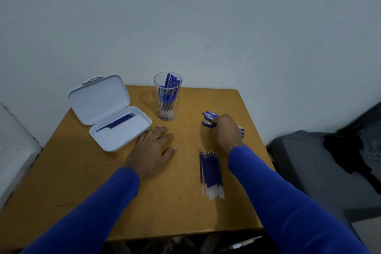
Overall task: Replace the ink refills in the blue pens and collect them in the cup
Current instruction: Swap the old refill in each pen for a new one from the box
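left hand (152,148) flat on wooden table (82,181), right hand (226,130) fingering loose blue pens (209,117), clear cup (167,97)

blue pens (167,97) in clear cup (167,80), white case (107,109), ochre table (185,202), blue sleeves (288,202)

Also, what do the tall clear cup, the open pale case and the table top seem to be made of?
The tall clear cup looks like glass or clear hard plastic: the blue pens show through its wall; which one, I cannot tell. The open pale hinged case looks like moulded plastic, smooth and matte, with rounded corners. The ochre table top looks like wood or laminate, dull, with small dark marks.
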`<action>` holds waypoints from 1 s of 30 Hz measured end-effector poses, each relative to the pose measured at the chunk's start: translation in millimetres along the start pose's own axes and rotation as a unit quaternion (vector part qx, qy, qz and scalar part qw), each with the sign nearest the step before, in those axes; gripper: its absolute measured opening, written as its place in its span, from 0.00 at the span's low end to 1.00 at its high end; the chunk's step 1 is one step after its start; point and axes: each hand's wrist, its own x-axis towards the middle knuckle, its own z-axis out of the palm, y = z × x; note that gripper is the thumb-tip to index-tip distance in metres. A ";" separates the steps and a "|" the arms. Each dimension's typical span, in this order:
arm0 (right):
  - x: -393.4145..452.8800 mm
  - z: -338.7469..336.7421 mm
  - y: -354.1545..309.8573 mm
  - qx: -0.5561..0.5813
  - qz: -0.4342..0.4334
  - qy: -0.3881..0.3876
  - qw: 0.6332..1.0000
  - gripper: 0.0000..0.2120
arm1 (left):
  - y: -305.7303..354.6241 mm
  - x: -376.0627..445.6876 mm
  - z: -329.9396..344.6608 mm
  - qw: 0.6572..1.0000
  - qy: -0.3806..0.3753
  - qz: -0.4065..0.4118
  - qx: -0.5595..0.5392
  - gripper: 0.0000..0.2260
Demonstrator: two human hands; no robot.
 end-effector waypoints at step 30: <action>-55.3 -29.5 -68.9 0.154 -0.078 0.069 0.983 0.07 | -5.0 -42.7 -0.2 0.997 0.052 0.024 -0.058 0.18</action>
